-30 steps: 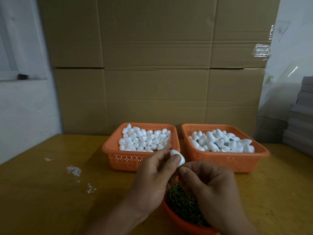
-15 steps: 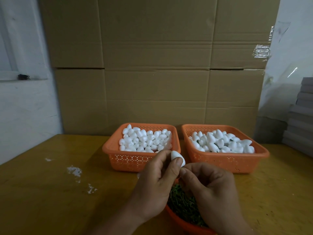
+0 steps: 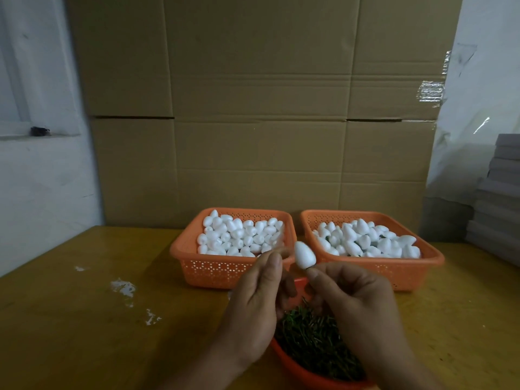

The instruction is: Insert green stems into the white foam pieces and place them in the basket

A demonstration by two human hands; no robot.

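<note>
My right hand (image 3: 354, 299) pinches a foam piece (image 3: 304, 255) at its narrow end. My left hand (image 3: 256, 302), fingers curled, holds nothing I can see. Both are near the two far baskets (image 3: 225, 270).

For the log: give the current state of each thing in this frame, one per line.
White egg-shaped foam piece: held up, pinched at its lower tip by the right hand.
Left hand: fingers curled beside the piece; contact unclear.
Left orange plastic basket: filled with foam pieces.
Right orange plastic basket: filled with foam pieces.
Orange bowl: holds green stems.
</note>
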